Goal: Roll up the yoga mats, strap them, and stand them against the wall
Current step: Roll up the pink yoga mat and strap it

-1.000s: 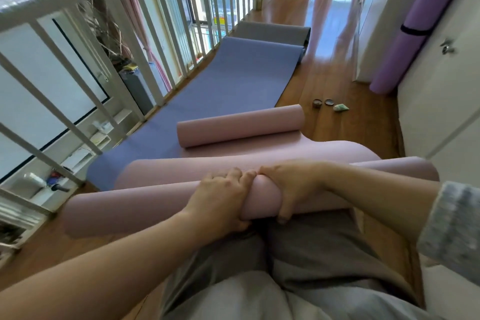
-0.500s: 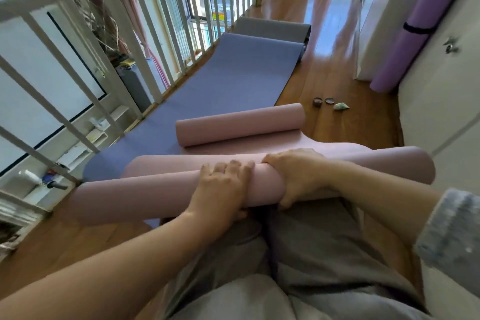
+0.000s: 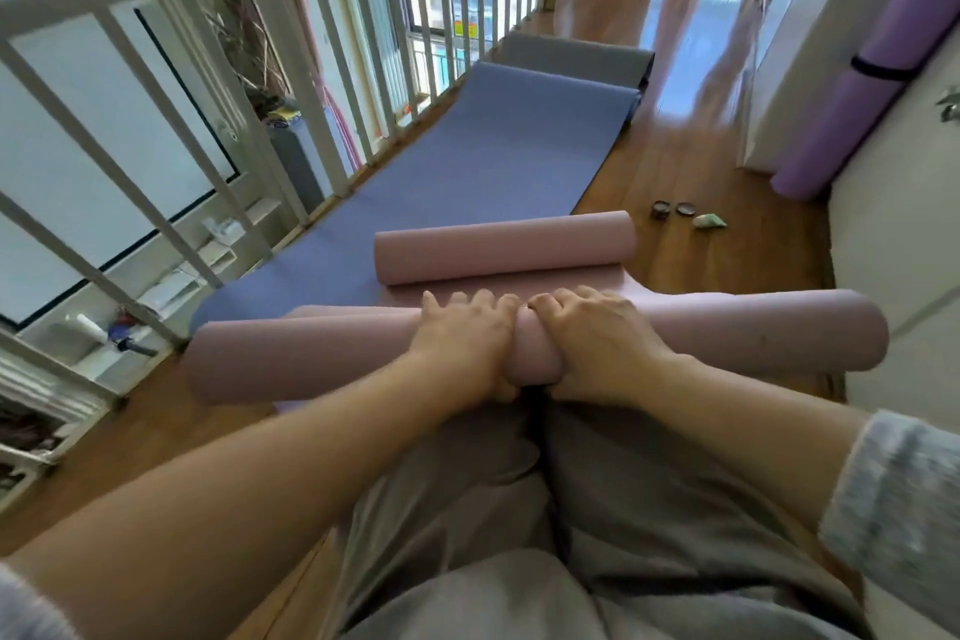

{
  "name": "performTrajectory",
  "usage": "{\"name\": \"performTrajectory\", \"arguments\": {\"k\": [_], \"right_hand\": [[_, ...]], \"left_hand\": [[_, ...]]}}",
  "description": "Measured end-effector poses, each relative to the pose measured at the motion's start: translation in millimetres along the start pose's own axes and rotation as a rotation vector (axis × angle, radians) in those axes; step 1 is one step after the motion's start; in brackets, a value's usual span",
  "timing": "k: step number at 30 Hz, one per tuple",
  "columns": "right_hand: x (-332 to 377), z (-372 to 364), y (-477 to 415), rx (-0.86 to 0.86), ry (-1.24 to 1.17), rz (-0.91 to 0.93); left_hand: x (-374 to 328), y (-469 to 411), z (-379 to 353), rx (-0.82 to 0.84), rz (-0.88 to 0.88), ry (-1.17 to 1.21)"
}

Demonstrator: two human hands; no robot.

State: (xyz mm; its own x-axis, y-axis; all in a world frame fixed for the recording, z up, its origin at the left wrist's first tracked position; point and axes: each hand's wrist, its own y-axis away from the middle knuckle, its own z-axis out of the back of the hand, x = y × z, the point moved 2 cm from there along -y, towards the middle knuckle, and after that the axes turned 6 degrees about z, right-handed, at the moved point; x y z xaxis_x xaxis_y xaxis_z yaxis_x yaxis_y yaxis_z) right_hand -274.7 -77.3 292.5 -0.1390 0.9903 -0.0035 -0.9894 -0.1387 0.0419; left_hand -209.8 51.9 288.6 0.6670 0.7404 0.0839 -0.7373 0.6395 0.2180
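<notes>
While the near roll of the pink yoga mat (image 3: 291, 359) lies crosswise just ahead of the knees, it is clamped at its middle by both hands. The left hand (image 3: 462, 343) is wrapped over the top, with the fingers draped across the far side and the thumb tucked beneath on the near side. The right hand (image 3: 597, 343) is set just beside it, almost touching, and is curled round the roll the same way.

Beyond the knuckles a short flat stretch of the same mat is seen, and its far end (image 3: 504, 247) is curled into a second, smaller roll. Under that, the blue mat (image 3: 467, 161) is spread flat along the white railing (image 3: 332, 42), and a grey mat (image 3: 571, 60) is laid past its far edge.

Over on the right, a purple mat (image 3: 857, 83) is seen rolled, bound by a black strap (image 3: 878, 68) and leaned against the wall (image 3: 893, 234). Two small round objects (image 3: 661, 210) and a pale green scrap (image 3: 710, 221) are seen on the wooden floor (image 3: 691, 161) near it. Grey trousers (image 3: 649, 509) are seen at the bottom.
</notes>
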Motion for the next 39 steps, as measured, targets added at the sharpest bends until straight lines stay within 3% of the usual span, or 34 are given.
{"name": "performTrajectory", "arguments": {"k": [3, 8, 14, 20, 26, 33, 39], "right_hand": [[3, -6, 0, 0.016, 0.031, 0.001], [0, 16, 1, 0.052, -0.015, -0.001], [10, 75, 42, -0.009, 0.013, 0.105], [36, 28, 78, 0.166, -0.001, 0.096], [33, 22, 91, 0.128, -0.039, 0.107], [37, 18, 70, 0.137, 0.023, 0.082], [7, 20, 27, 0.357, -0.302, 0.080]], "left_hand": [[-9, 18, -20, -0.243, 0.014, -0.084], [-13, 15, 3, -0.247, 0.037, -0.049], [-22, 70, 54, -0.389, -0.047, -0.129], [-46, 96, 9, -0.157, -0.108, -0.168], [-41, 85, 8, -0.117, -0.170, -0.039], [-22, 53, 20, 0.226, -0.163, 0.159], [-40, 67, 6, -0.089, -0.059, -0.155]]}}
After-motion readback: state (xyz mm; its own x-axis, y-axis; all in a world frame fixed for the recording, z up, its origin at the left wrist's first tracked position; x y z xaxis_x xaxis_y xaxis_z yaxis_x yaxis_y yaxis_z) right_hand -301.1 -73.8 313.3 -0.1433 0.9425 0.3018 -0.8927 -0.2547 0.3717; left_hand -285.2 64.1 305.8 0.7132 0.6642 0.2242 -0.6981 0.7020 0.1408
